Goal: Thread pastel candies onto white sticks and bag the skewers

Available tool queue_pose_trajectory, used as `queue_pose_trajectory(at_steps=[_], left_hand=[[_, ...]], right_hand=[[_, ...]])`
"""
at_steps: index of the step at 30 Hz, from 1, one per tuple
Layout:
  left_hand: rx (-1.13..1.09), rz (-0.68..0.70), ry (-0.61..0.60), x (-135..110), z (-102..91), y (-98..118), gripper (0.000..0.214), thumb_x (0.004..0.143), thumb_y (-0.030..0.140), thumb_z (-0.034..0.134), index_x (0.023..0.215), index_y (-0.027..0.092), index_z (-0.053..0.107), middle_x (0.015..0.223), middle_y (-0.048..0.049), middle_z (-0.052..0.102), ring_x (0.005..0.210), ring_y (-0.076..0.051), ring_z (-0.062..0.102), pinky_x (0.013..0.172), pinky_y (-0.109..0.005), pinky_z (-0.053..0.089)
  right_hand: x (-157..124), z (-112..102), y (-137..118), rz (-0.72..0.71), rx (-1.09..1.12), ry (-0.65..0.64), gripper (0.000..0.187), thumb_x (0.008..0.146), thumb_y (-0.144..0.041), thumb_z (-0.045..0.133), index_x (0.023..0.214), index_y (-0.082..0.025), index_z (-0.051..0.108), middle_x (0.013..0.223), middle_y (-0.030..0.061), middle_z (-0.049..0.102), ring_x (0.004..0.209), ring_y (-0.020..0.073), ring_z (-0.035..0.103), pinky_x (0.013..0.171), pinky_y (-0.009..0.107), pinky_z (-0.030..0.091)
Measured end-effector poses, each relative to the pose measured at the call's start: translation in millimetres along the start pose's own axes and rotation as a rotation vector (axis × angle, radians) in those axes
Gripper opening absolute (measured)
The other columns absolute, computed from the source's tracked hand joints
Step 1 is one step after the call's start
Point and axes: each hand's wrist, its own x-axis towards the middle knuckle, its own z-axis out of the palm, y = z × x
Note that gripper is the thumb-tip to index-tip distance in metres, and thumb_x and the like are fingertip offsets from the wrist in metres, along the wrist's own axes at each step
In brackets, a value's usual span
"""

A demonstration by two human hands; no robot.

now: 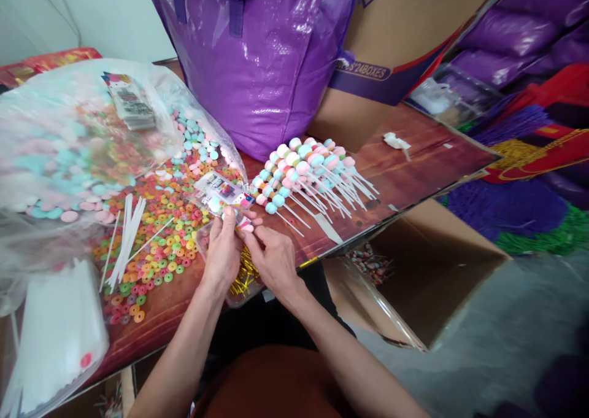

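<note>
Both my hands meet at the table's front edge over a small clear plastic bag (239, 218) with colourful print and something pink in it. My left hand (223, 249) pinches it between thumb and fingers. From the other side, my right hand (275, 255) closes its fingers on the lower end. Just beyond lie more printed bags (218, 191), partly overlapped by the held one. To the right is a pile of candy skewers (299, 166), pastel sweets threaded on white sticks. Under my hands, a clear tray holds gold twist ties (245, 274).
Loose ring candies (170, 240) and white sticks (126, 240) cover the table's left side. Behind them lies a big clear bag of pastel sweets (46, 154). A purple bag (257, 68) and a carton (400, 31) stand behind. An open cardboard box (423, 289) sits below right.
</note>
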Motion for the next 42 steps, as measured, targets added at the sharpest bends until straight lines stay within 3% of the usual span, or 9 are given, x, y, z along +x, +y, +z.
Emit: queue_pose_trajectory(at_steps=[7, 10, 15, 19, 23, 26, 31, 36, 42], left_hand=[[-0.167, -0.053, 0.053, 13.9, -11.7, 6.2, 0.037, 0.091, 0.054, 0.057, 0.091, 0.017, 0.063, 0.080, -0.0029, 0.073, 0.072, -0.015, 0.071, 0.064, -0.024, 0.053], [-0.140, -0.054, 0.035, 11.6, -9.4, 3.6, 0.040, 0.090, 0.056, 0.058, 0.090, 0.016, 0.063, 0.083, -0.0048, 0.073, 0.076, -0.016, 0.072, 0.069, -0.025, 0.054], [-0.056, -0.025, 0.026, -1.0, -0.2, -7.9, 0.033, 0.078, 0.045, 0.077, 0.089, 0.017, 0.063, 0.085, -0.0029, 0.072, 0.089, -0.019, 0.073, 0.084, -0.030, 0.055], [-0.031, -0.017, -0.016, -5.3, 1.3, -9.4, 0.029, 0.075, 0.039, 0.080, 0.085, 0.017, 0.064, 0.086, -0.0028, 0.072, 0.097, -0.022, 0.072, 0.090, -0.033, 0.054], [-0.059, -0.060, -0.056, -0.5, -5.1, -0.6, 0.032, 0.077, 0.043, 0.078, 0.089, 0.016, 0.066, 0.095, -0.0075, 0.074, 0.101, -0.025, 0.071, 0.090, -0.037, 0.053], [-0.030, -0.076, -0.036, 0.0, -11.0, 2.8, 0.037, 0.080, 0.048, 0.073, 0.097, 0.016, 0.064, 0.103, -0.0096, 0.072, 0.100, -0.024, 0.070, 0.087, -0.037, 0.054], [0.241, 0.201, 0.165, -12.0, -18.8, -5.7, 0.030, 0.079, 0.034, 0.078, 0.101, 0.024, 0.061, 0.104, -0.0027, 0.068, 0.102, -0.017, 0.065, 0.087, -0.028, 0.051], [0.399, 0.342, 0.117, -15.7, -25.1, -10.5, 0.007, 0.079, 0.024, 0.075, 0.082, 0.023, 0.069, 0.093, -0.0059, 0.070, 0.111, -0.025, 0.060, 0.094, -0.035, 0.047], [0.641, 0.479, 0.094, -10.4, -28.6, -8.5, 0.009, 0.075, 0.021, 0.077, 0.081, 0.028, 0.077, 0.092, -0.0051, 0.072, 0.103, -0.027, 0.060, 0.108, -0.043, 0.034]], right_hand=[[-7.6, -16.1, 1.7, -0.024, 0.136, -0.117, 0.038, 0.098, -0.028, 0.049, 0.061, -0.020, 0.046, 0.056, -0.0052, 0.046, 0.052, 0.0092, 0.041, 0.054, 0.022, 0.030], [-9.8, -17.8, 3.9, 0.011, 0.145, -0.107, 0.038, 0.097, -0.029, 0.049, 0.060, -0.020, 0.043, 0.055, -0.0060, 0.042, 0.051, 0.0087, 0.038, 0.052, 0.022, 0.029], [-6.9, -7.7, 3.2, -0.058, 0.026, -0.070, 0.033, 0.097, -0.025, 0.046, 0.064, -0.020, 0.050, 0.058, -0.0014, 0.055, 0.052, 0.0107, 0.047, 0.056, 0.024, 0.032], [-4.3, -1.9, 2.0, -0.089, -0.038, -0.013, 0.030, 0.096, -0.023, 0.045, 0.068, -0.020, 0.054, 0.063, 0.0022, 0.062, 0.056, 0.0131, 0.054, 0.057, 0.025, 0.033], [-7.3, -9.1, 2.8, -0.096, -0.008, -0.046, 0.033, 0.098, -0.025, 0.046, 0.066, -0.021, 0.051, 0.060, -0.0009, 0.058, 0.053, 0.0112, 0.048, 0.055, 0.024, 0.032], [-9.9, -16.4, 4.0, -0.107, 0.000, 0.003, 0.035, 0.099, -0.023, 0.046, 0.064, -0.021, 0.047, 0.057, -0.0033, 0.052, 0.051, 0.0100, 0.043, 0.055, 0.024, 0.032], [-9.2, -17.9, 4.9, -0.173, 0.009, 0.125, 0.034, 0.099, -0.020, 0.047, 0.066, -0.021, 0.045, 0.058, -0.0041, 0.048, 0.053, 0.0099, 0.042, 0.056, 0.025, 0.032], [-8.5, -15.9, 4.3, -0.171, 0.046, 0.128, 0.032, 0.099, -0.020, 0.047, 0.067, -0.021, 0.048, 0.059, -0.0042, 0.049, 0.052, 0.0097, 0.042, 0.055, 0.024, 0.031], [-7.9, -15.9, 5.9, -0.163, 0.039, 0.131, 0.032, 0.099, -0.021, 0.047, 0.068, -0.021, 0.048, 0.059, -0.0039, 0.050, 0.053, 0.0099, 0.043, 0.056, 0.024, 0.032]])
